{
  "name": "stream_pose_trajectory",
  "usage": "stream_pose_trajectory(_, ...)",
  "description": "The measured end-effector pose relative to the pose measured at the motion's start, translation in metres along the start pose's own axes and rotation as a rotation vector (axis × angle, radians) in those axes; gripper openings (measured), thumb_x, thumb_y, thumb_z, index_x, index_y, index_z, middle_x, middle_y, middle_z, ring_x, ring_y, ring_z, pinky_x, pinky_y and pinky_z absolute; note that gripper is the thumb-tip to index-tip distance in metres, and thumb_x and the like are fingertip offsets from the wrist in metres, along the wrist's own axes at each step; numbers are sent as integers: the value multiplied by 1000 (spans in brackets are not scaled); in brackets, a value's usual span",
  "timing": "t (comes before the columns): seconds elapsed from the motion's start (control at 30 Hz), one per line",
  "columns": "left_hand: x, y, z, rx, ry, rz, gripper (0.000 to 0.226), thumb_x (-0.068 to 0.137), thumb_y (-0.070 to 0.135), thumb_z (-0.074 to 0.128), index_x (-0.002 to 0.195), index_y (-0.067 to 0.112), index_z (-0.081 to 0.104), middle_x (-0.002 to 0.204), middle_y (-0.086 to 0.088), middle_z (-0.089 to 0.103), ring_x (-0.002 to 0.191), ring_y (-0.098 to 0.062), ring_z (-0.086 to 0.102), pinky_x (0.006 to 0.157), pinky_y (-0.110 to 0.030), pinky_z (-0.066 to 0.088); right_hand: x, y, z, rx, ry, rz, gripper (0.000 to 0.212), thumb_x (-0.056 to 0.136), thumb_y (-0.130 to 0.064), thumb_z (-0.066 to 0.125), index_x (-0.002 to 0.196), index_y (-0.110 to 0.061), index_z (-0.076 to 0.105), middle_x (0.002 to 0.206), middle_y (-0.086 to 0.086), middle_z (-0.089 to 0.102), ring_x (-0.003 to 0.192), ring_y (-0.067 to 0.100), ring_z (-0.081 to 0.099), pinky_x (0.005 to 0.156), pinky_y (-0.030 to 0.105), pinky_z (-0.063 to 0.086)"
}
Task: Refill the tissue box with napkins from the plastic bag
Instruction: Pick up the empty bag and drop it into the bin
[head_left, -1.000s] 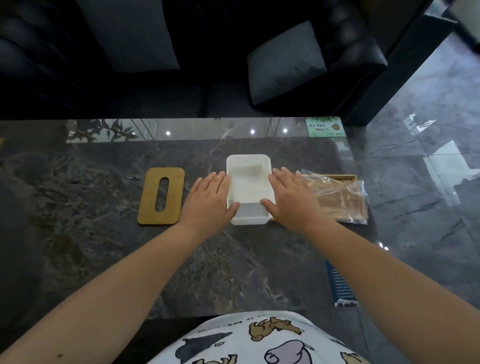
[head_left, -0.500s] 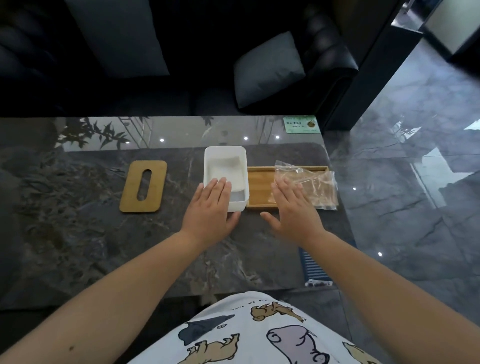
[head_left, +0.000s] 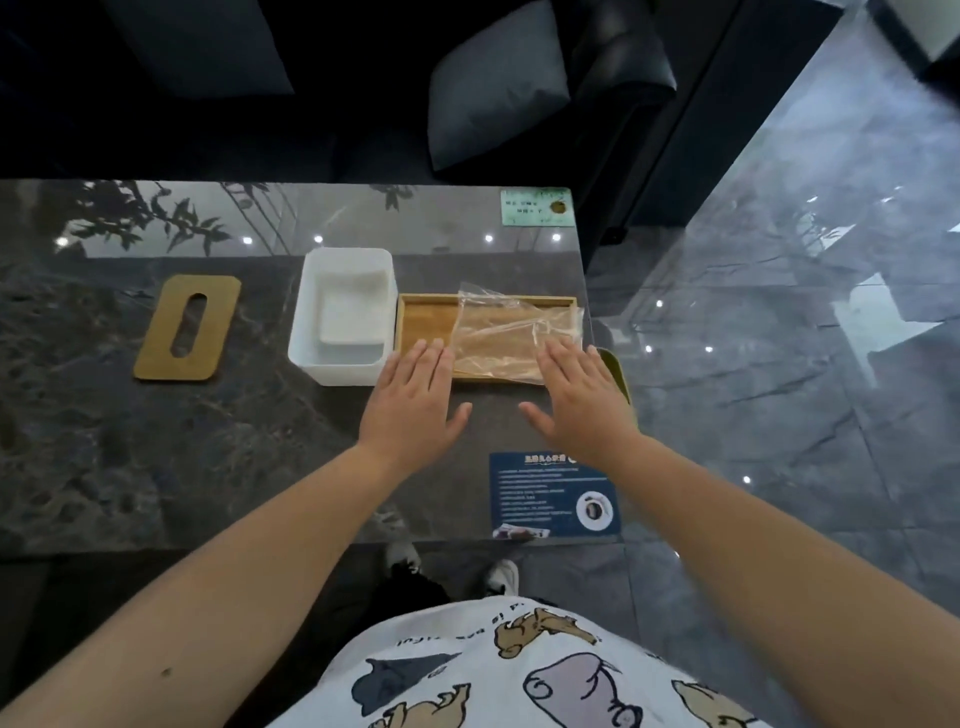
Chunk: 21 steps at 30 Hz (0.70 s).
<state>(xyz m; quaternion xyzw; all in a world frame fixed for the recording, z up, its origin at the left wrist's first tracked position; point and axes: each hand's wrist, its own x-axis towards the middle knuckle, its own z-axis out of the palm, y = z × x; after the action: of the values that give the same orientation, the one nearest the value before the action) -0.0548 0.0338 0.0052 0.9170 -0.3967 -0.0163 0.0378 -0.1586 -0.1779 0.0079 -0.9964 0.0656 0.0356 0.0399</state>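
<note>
A white open tissue box (head_left: 311, 340) stands on the dark marble table, with a white napkin stack (head_left: 349, 319) inside it. To its right a clear plastic bag (head_left: 511, 335) lies on a shallow wooden tray (head_left: 423, 314). The box's wooden lid (head_left: 188, 328) with a slot lies flat to the left. My left hand (head_left: 415, 405) hovers flat, fingers apart, over the tray's near left corner. My right hand (head_left: 579, 400) hovers flat over the bag's near right end. Neither hand holds anything.
A blue printed card (head_left: 553, 493) lies near the table's front right edge, a green card (head_left: 537, 208) at the far right corner. A dark sofa with a grey cushion (head_left: 498, 83) stands behind the table. Glossy floor lies to the right.
Both hands left the sides of the white box and shifted right, now over the tray and bag. The view swung right and tilted downward.
</note>
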Motion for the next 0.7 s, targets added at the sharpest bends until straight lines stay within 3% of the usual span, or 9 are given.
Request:
stream_pose_trajectory(0.27, 55, 17, 23, 7, -56, 93, 70, 93, 48, 40, 146, 4, 31, 152, -16, 38, 143, -30, 29, 117, -49, 17, 28, 47, 24, 127, 0, 160, 73, 95, -46, 47, 149, -2, 26, 156, 19, 31, 146, 33, 22, 117, 45, 15)
stream_pose_trajectory(0.43, 90, 18, 48, 52, -145, 142, 65, 97, 47, 28, 149, 7, 26, 158, -14, 27, 146, -30, 18, 118, -49, 8, 52, 50, 39, 253, -19, 275, 70, 97, -40, 51, 145, 6, 29, 151, 26, 35, 140, 35, 34, 111, 43, 32)
stream_pose_trajectory(0.5, 100, 15, 59, 60, -185, 156, 65, 99, 48, 22, 151, 9, 20, 160, -13, 19, 148, -29, 10, 117, -48, 1, 64, 52, 39, 379, -54, 394, 61, 96, -38, 52, 141, 0, 35, 142, 23, 47, 126, 33, 49, 98, 44, 46)
stream_pose_trajectory(0.53, 103, 13, 63, 58, -204, 158, 66, 99, 50, 20, 151, 10, 18, 161, -13, 17, 148, -29, 8, 116, -48, 0, 71, 54, 39, 464, -77, 475, 55, 95, -36, 54, 137, -3, 38, 131, 20, 55, 112, 30, 57, 84, 39, 53)
stream_pose_trajectory(0.6, 107, 10, 71, 57, -235, 170, 69, 98, 54, 19, 151, 10, 15, 161, -12, 16, 148, -29, 8, 115, -47, 0, 82, 57, 40, 587, -86, 573, 43, 94, -29, 55, 128, -7, 42, 110, 13, 61, 90, 26, 60, 59, 26, 44)
stream_pose_trajectory(0.7, 108, 8, 77, 43, -253, 200, 73, 96, 58, 16, 151, 11, 12, 161, -12, 17, 148, -29, 10, 115, -46, 2, 91, 64, 38, 737, -29, 668, 46, 92, -21, 57, 133, -6, 43, 114, 10, 60, 89, 24, 60, 67, 25, 41)
